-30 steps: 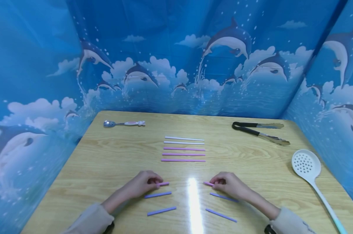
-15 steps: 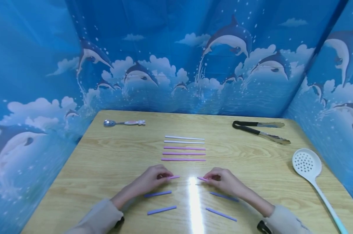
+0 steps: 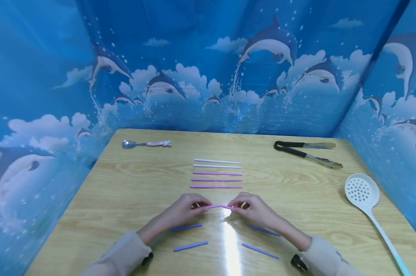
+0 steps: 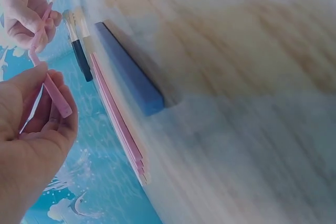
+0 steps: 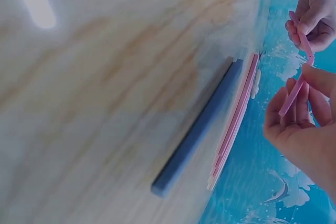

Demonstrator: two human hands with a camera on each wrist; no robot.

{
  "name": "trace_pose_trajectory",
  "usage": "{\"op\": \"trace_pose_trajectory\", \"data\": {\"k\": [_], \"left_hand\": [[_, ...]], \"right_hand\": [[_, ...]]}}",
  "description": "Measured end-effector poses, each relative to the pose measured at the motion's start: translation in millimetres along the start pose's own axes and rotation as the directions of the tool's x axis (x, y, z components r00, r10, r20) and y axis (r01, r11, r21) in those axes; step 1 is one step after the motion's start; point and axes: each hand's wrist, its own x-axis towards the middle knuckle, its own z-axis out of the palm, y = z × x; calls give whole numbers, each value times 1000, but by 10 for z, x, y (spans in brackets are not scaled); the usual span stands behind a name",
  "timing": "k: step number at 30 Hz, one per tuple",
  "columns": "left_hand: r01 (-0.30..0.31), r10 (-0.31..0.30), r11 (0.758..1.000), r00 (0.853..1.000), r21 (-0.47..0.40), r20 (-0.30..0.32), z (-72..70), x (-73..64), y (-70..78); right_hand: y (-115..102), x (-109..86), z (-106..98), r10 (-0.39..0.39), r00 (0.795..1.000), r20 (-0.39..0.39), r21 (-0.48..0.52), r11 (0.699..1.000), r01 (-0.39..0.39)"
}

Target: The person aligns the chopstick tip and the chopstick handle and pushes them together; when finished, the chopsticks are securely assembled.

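My left hand (image 3: 184, 211) pinches one pink chopstick half (image 4: 56, 97) between thumb and fingers, just above the table. Opposite it, my right hand (image 3: 257, 211) pinches a second pink chopstick half (image 5: 292, 97) the same way. The inner ends of the two halves come together between the hands, at a slight angle. Below the left hand lie two blue-violet chopstick halves (image 3: 190, 246), and two thinner blue-violet halves (image 3: 260, 251) lie below the right hand. Fingers hide part of each pink piece.
Beyond the hands, several full-length sticks lie in a row: pink ones (image 3: 216, 187) and white ones (image 3: 217, 166). A spoon (image 3: 146, 143) is at the back left. Black-handled tongs (image 3: 308, 153) and a white slotted skimmer (image 3: 361, 190) lie on the right. A dolphin-print curtain (image 3: 208, 69) surrounds the table.
Both hands have moved inward and slightly away from the body, carrying their pink chopstick halves from far apart until the inner ends come together. The blue-violet pieces stay where they were.
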Motion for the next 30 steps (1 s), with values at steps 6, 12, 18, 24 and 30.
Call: {"op": "trace_pose_trajectory", "data": {"k": [6,12,18,24,30], "left_hand": [[5,-5,1000,1000,-8,-8,0,3,12],[-26,26,1000,999,3,-42,7,-6,15],[-62,63,998,995,14,-75,-1,-15,23],[-94,97,995,990,42,-97,-15,-20,17],[-131,137,990,984,55,-113,-29,-13,27]], "right_hand": [[-2,1,9,-1,1000,-6,-11,1000,1],[9,4,19,-36,999,-30,-16,999,36],[20,21,38,-62,996,-71,-27,998,61],[8,43,43,-81,994,-75,-15,997,80],[-28,63,33,-125,989,-79,-20,992,124]]}}
